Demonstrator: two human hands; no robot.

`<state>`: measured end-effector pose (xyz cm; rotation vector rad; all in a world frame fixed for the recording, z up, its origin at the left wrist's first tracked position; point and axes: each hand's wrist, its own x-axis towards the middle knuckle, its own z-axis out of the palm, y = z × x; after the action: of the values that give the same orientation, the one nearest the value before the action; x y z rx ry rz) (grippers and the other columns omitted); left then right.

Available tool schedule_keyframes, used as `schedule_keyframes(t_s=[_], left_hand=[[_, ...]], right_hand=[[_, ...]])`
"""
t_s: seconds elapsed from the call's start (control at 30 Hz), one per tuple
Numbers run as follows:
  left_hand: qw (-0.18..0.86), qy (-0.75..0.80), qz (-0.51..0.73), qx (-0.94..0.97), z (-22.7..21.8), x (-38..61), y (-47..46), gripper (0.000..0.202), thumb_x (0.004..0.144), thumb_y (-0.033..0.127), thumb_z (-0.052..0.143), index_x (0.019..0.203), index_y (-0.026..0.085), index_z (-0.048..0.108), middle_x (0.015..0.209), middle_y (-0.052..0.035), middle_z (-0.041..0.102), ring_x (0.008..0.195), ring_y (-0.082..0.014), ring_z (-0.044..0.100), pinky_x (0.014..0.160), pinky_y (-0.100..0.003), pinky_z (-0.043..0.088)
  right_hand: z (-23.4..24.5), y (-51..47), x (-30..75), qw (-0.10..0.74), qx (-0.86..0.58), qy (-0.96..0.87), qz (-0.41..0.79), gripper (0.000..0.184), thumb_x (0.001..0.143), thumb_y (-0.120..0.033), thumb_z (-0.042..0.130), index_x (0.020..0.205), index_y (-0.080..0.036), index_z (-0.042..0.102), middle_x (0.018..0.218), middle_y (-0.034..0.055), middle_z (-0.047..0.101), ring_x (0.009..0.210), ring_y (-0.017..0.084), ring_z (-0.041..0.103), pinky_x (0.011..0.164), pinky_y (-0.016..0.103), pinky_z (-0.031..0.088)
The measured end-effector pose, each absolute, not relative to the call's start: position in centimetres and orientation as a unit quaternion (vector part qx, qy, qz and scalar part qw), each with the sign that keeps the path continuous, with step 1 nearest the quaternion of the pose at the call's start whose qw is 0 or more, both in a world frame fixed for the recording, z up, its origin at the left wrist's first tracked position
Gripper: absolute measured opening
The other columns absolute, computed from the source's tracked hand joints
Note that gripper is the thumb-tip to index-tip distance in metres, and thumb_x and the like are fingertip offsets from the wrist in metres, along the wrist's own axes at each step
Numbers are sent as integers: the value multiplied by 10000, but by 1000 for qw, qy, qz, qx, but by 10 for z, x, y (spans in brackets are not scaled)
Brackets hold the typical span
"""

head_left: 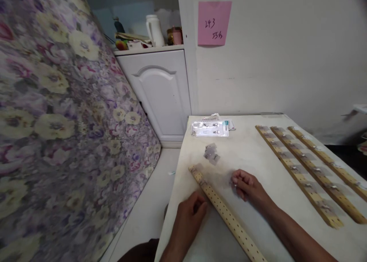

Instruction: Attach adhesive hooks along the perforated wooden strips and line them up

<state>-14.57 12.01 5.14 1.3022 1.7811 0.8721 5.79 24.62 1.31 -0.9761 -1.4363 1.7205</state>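
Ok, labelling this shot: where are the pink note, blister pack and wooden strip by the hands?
pink note [214, 23], head view, centre.
blister pack [210, 128], head view, clear front.
wooden strip [226, 216], head view, perforated face.

left hand [187, 216] at wooden strip [229, 220], white table [258, 155]

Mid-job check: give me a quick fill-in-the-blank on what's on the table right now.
The left hand touches a perforated ___ strip. Right of the right hand lie ___ more strips side by side. The note on the wall is ___.
Missing words: wooden, three, pink.
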Motion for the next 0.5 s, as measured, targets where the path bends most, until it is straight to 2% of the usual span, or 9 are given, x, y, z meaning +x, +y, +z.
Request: schedule_keyframes(t_s=[0.1, 0.2, 0.33, 0.5], left_hand=[[347, 710, 366, 491, 45, -129, 109, 125, 830, 295, 499, 781, 198, 560, 680, 38, 560, 661, -131, 519, 613, -216, 370], [335, 720, 378, 475, 40, -120, 106, 127, 851, 295, 478, 818, 206, 563, 725, 30, 586, 689, -138, 539, 644, -222, 387], [317, 735, 371, 470, 38, -119, 110, 94, 835, 274, 502, 828, 211, 571, 730, 29, 596, 681, -141, 543, 639, -223, 383], [305, 742, 358, 478, 37, -120, 114, 93, 832, 261, 500, 822, 211, 578, 723, 26, 602, 679, -144, 550, 640, -227, 379]], right_hand=[[13, 230, 53, 285, -349, -559, 696, 226, 784, -384, 636, 847, -179, 565, 549, -72, 525, 345, 55, 431, 338, 178, 322], [14, 221, 41, 256, -349, -579, 691, 220, 775, -328, 626, 932, -191, 556, 561, -86, 516, 358, 64, 461, 340, 177, 350], [16, 217, 30, 255, -375, -602, 658, 124, 790, -254, 562, 899, -201, 536, 547, -93, 498, 373, 69, 464, 367, 181, 351], [23, 213, 29, 287, -403, -643, 585, 87, 791, -250, 561, 864, -202, 563, 624, -51, 545, 490, 97, 497, 459, 211, 382]])
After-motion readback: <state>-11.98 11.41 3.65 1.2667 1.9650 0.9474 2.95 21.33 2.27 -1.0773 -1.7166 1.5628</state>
